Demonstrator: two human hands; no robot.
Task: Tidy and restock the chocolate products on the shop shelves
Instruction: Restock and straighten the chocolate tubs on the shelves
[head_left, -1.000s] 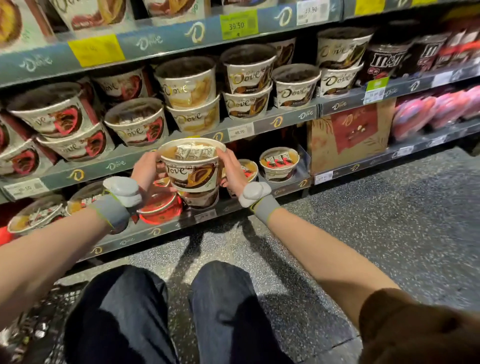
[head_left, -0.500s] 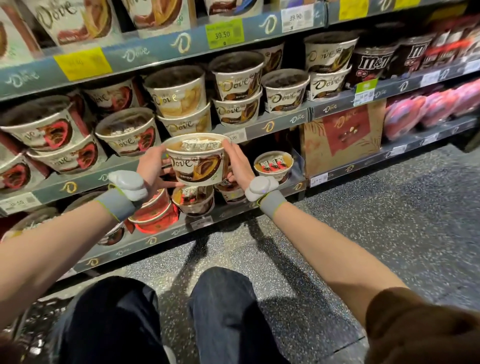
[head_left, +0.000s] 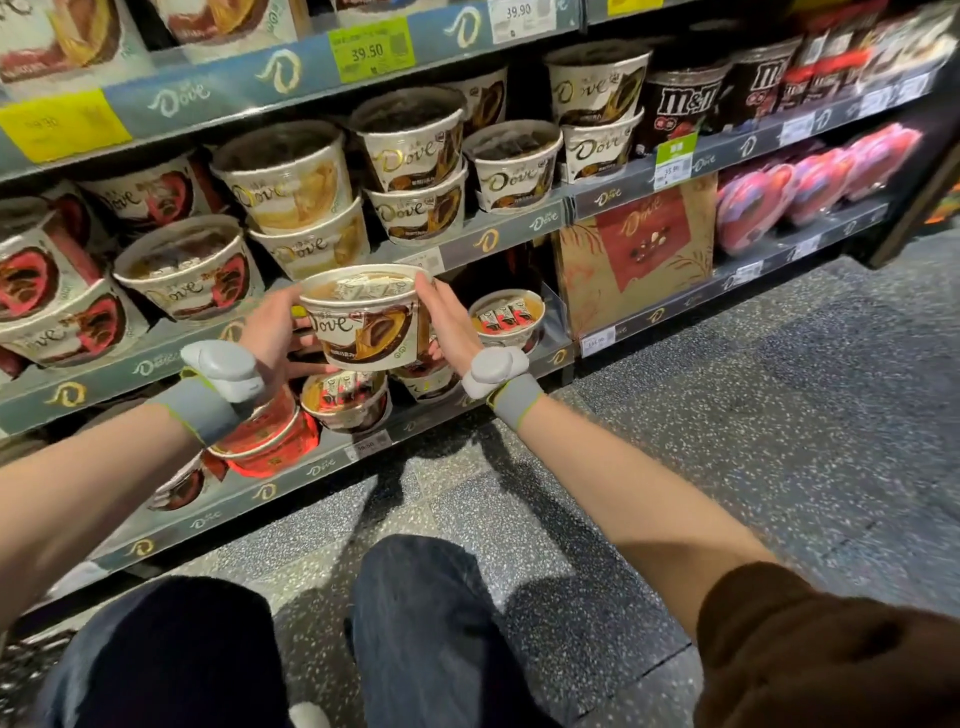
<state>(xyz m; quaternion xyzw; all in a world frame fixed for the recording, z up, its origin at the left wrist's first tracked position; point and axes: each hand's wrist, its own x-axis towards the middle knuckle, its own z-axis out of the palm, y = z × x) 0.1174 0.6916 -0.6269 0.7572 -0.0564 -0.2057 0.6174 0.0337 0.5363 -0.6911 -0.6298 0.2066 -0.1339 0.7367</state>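
Note:
A cream Dove chocolate tub (head_left: 363, 322) with a brown swirl and a clear lid is held upright in front of the shelves, level with the edge of the middle shelf (head_left: 498, 239). My left hand (head_left: 272, 332) grips its left side and my right hand (head_left: 449, 327) grips its right side. Below the tub, on the lower shelf (head_left: 311, 467), sit a smaller Dove tub (head_left: 345, 400) and red tubs (head_left: 265, 436). Stacked Dove tubs (head_left: 415, 171) fill the middle shelf behind.
M&M's tubs (head_left: 685, 104) stand at the upper right. A gold and red Dove gift box (head_left: 639, 249) and pink heart-shaped boxes (head_left: 800, 187) occupy the right shelves. Another small tub (head_left: 506, 317) sits right of my right hand. My knees and speckled floor (head_left: 727, 415) lie below.
Both hands have lifted the Dove tub from the lower shelf up to the level of the middle shelf edge.

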